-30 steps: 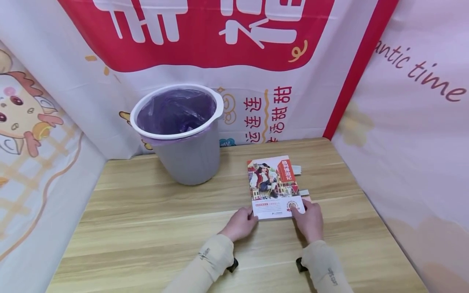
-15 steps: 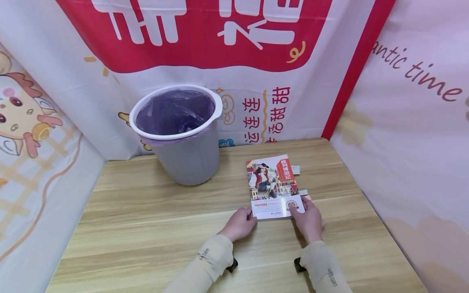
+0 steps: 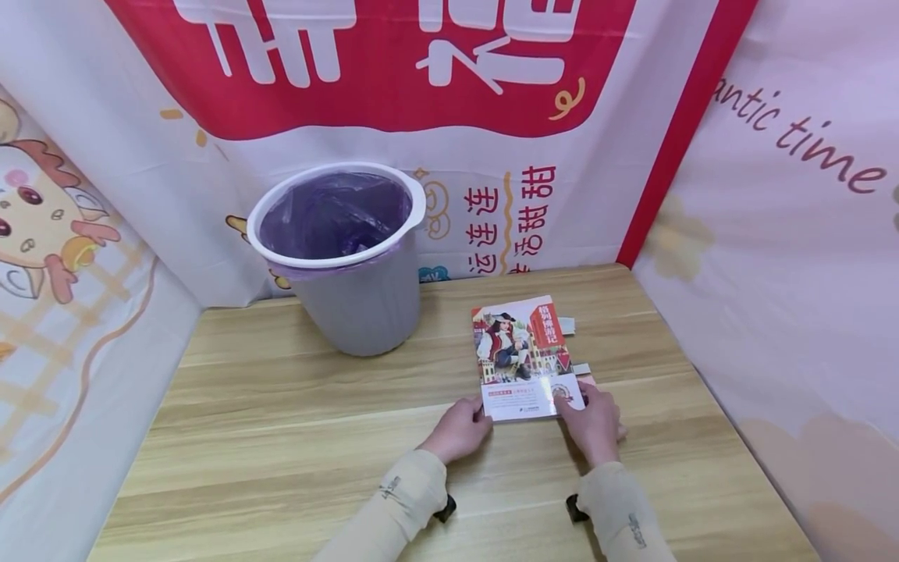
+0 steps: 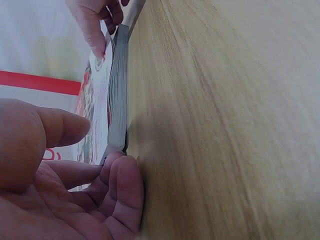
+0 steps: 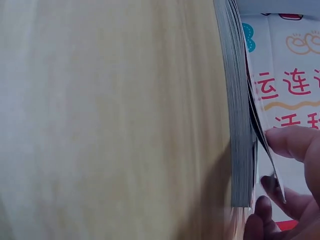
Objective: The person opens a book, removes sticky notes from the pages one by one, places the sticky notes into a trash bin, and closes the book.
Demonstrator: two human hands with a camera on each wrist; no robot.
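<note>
A paperback book (image 3: 516, 359) with an illustrated cover lies face up on the wooden table. My left hand (image 3: 458, 429) holds its near left corner; in the left wrist view the fingers (image 4: 127, 185) curl against the spine corner, while the thumb stays straight near the cover. At the near right corner, my right hand (image 3: 591, 421) pinches the front cover, thumb on top and fingertips beneath. The right wrist view shows that cover (image 5: 265, 135) lifted slightly off the page block (image 5: 237, 125). Pale tabs (image 3: 581, 369) stick out past the book's right side.
A grey trash bin (image 3: 358, 304) lined with a purple bag stands at the back, left of the book. Printed cloth hangs behind the wooden table (image 3: 281, 437) and along both sides. Black straps (image 3: 576, 509) show at both wrists.
The right hand's fingers shift slightly at the cover's near right corner, and the glare on the cover has changed. Left hand, book and bin keep their places.
</note>
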